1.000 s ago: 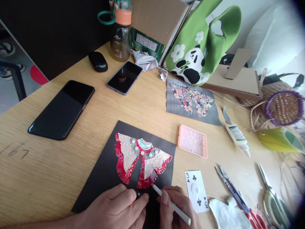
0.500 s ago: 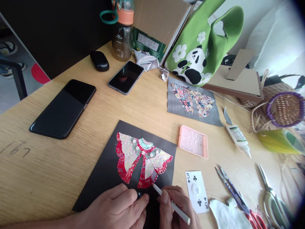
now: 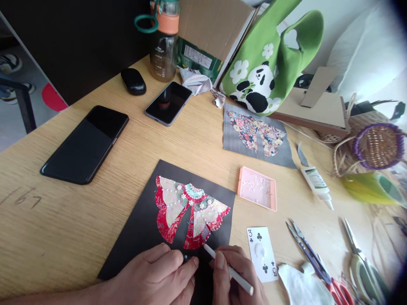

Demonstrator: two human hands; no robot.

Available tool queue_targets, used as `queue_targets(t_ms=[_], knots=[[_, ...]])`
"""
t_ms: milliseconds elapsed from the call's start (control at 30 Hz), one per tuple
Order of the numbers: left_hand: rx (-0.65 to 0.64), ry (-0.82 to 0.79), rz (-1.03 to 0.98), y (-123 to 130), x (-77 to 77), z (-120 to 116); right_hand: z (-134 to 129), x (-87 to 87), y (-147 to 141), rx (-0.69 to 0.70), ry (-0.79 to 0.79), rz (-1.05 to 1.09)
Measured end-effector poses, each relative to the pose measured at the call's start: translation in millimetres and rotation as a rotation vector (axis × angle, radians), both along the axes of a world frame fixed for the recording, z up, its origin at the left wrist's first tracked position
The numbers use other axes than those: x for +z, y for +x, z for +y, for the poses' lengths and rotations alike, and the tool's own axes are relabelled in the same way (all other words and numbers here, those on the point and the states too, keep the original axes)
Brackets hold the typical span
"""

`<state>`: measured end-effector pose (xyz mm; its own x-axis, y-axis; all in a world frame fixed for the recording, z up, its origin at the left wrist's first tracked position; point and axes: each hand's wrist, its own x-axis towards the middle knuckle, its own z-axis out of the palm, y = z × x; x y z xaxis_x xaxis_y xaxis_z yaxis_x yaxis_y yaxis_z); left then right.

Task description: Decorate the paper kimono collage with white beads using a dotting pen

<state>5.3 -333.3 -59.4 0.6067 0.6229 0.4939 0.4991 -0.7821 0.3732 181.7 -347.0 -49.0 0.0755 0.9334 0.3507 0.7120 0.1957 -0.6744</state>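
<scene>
A red and cream fabric collar shape (image 3: pixel 170 209) with pearly beads and small flowers lies on a black sheet (image 3: pixel 133 231). My right hand (image 3: pixel 237 271) pinches a white pen-like stick (image 3: pixel 233 273), its tip at the lower right red edge of the collar. My left hand (image 3: pixel 165 271) rests on the sheet below the collar, fingers curled; a small dark shiny thing (image 3: pixel 187 257) shows by its fingertips, and I cannot make out whether it is held. To the right lie a pink tray (image 3: pixel 257 188) of tiny beads and a playing card (image 3: pixel 269 264) bearing a white blob.
Two phones (image 3: pixel 85 144) (image 3: pixel 168 103), a mouse (image 3: pixel 133 81) and a bottle (image 3: pixel 163 51) stand at the upper left. A green panda bag (image 3: pixel 254 80), patterned collar sheet (image 3: pixel 230 140), glue bottle (image 3: pixel 318 182), and scissors (image 3: pixel 318 267) (image 3: pixel 361 258) lie farther right.
</scene>
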Motion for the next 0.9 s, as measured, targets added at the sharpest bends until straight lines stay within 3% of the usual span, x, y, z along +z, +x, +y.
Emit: queue_targets(t_ms=[100, 167, 600, 800, 900], knots=[[0.012, -0.013, -0.002, 8, -21.3, -8, 0, -2.7, 7, 0.046, -0.003, 0.033], [0.008, -0.018, -0.001, 9, -27.6, -11, 0, -4.8, 10, 0.069, 0.009, 0.048], [-0.034, -0.042, 0.011, 2, -23.8, -12, -1, -2.3, 7, 0.045, -0.015, 0.036], [-0.049, -0.204, 0.101, 0, -21.5, -14, -5, -8.3, 13, 0.1, -0.036, 0.051], [-0.053, -0.206, 0.078, 2, -27.1, -15, -5, -8.4, 15, 0.099, -0.035, 0.044]])
